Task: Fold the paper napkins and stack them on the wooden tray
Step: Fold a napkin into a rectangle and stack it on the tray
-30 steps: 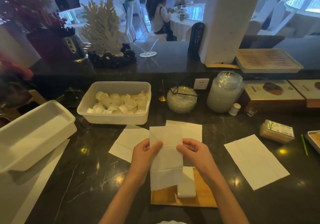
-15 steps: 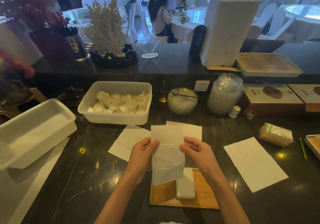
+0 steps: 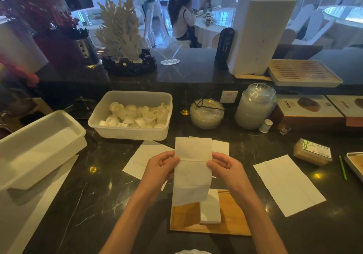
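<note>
Now folding napkin [image 3: 193,167] above tray [image 3: 235,222].
Pinched at both sides by left hand [image 3: 160,167], right hand [image 3: 225,165]; next likely halve, lay on stack [image 3: 210,208].

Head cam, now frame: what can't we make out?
All in the head view:
1. Folded stack on the wooden tray: far end covered by the held napkin; layers too fine to count.
2. Flat napkin behind it: mostly hidden by the held napkin and the right hand.
3. Metal tray at right: cut off by the frame edge.
4. Box labels: print too small to read.
</note>
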Tool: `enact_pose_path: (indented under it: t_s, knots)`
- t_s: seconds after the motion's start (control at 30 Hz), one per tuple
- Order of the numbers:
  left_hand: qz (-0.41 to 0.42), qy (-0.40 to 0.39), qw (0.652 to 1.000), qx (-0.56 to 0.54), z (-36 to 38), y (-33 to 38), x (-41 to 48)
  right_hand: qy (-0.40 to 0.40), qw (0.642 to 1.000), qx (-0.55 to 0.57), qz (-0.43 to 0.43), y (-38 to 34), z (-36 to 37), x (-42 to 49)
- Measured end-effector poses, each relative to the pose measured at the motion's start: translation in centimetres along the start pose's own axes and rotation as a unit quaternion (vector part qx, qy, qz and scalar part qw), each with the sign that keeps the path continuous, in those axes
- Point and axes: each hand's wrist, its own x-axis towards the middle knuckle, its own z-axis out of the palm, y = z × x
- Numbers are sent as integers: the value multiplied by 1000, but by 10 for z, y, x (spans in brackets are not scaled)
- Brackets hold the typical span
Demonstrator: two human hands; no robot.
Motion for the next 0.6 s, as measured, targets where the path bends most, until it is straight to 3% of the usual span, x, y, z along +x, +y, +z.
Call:
enact_pose_path:
  t_s: [0.13, 0.27, 0.6]
  knots:
    - [-11, 1, 1000, -5, 1, 2, 1, 0, 1000, -7, 12, -2, -1, 1]
    - [-30, -47, 998, 24, -2, 4, -2, 10, 999, -25, 19, -1, -3, 3]
    - [21, -62, 997, 51, -7, 7, 4, -5, 999, -33, -16, -6, -7, 6]
